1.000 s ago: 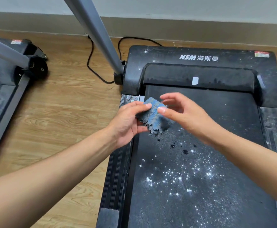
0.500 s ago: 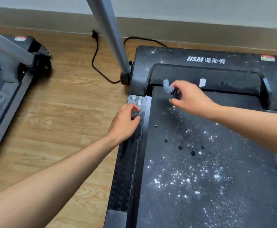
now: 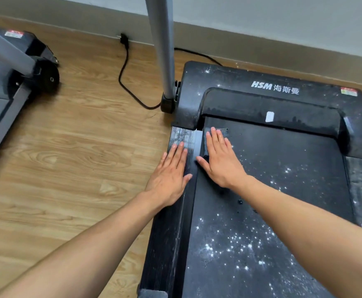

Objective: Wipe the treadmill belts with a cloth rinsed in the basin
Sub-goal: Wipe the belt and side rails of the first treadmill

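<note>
A black treadmill belt (image 3: 283,190) speckled with white dust fills the right half of the view. A dark blue-grey cloth (image 3: 224,132) lies flat on the belt's far left corner, just below the motor cover (image 3: 261,91). My right hand (image 3: 221,162) presses flat on the cloth with straight fingers and covers most of it. My left hand (image 3: 172,173) rests flat on the ribbed left side rail (image 3: 167,244), fingers straight. The basin is out of view.
A grey upright post (image 3: 161,46) rises from the treadmill's left front corner. A black power cable (image 3: 126,69) runs over the wood floor (image 3: 68,158) to the wall. A second treadmill (image 3: 1,100) stands at the far left.
Both hands held the cloth above the belt; then my right hand carried it to the belt's far left corner and now presses it flat. My left hand moved onto the side rail.
</note>
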A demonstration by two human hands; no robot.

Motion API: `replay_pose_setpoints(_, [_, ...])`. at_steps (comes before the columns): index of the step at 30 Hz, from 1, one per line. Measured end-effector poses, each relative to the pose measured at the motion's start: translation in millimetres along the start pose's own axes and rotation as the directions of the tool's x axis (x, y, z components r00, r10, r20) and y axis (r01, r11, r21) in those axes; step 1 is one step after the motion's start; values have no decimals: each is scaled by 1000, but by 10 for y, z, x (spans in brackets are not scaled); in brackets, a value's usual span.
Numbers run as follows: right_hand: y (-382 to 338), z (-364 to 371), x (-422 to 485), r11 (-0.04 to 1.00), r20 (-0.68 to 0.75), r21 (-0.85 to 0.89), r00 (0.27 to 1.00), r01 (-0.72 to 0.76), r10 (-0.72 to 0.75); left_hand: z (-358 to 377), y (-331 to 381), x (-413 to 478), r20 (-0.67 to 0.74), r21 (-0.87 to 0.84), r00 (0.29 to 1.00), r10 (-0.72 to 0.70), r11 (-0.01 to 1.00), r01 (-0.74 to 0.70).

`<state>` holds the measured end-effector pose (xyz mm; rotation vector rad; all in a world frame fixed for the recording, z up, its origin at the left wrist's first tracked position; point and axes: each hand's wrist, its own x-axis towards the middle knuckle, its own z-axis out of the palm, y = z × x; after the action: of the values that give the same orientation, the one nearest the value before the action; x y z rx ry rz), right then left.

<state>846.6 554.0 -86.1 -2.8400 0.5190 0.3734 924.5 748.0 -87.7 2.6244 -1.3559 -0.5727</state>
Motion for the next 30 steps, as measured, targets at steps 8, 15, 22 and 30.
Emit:
replay_pose_setpoints(8, [-411, 343, -878, 992, 59, 92, 995, -86, 81, 55, -156, -12, -4, -174, 997, 77, 982, -76])
replay_pose_setpoints(15, [-60, 40, 328, 975, -77, 131, 978, -181, 192, 108, -170, 13, -7, -230, 997, 73, 970, -73])
replay_pose_setpoints(22, [-72, 127, 46, 993, -75, 75, 993, -89, 95, 25, -166, 30, 96, -186, 993, 63, 982, -44])
replay_pose_setpoints(30, [-33, 71, 174, 996, -107, 57, 992, -61, 67, 208, -191, 17, -61, -121, 996, 61, 990, -68])
